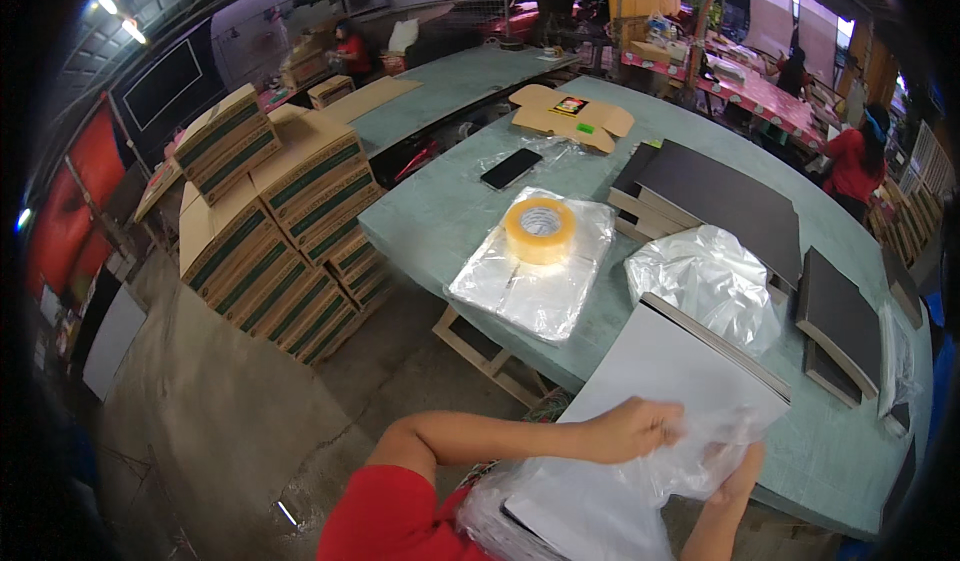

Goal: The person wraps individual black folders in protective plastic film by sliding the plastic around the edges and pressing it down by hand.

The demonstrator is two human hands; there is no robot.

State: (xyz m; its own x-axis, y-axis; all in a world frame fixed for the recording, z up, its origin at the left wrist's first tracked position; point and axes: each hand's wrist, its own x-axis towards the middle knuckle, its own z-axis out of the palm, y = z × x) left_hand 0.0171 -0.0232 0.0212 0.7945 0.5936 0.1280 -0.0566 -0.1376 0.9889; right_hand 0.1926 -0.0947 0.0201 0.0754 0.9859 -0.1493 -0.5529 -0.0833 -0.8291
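A clear plastic bag bunches between my two hands over a large white-faced pad or book, which leans from my lap onto the table edge. My left hand is closed on the bag, its fingertips smeared by motion. Beside it, my right hand grips the bag's other side, its fingers partly hidden behind the plastic. More clear plastic lies across my lap. Beyond the pad, a crumpled plastic bag sits on the table. A roll of clear tape rests on a stack of flat plastic bags.
Dark-covered books are stacked on the green table, with more books at the right. A phone and a flattened cardboard piece lie farther back. Cartons are piled left. A person in red is at far right.
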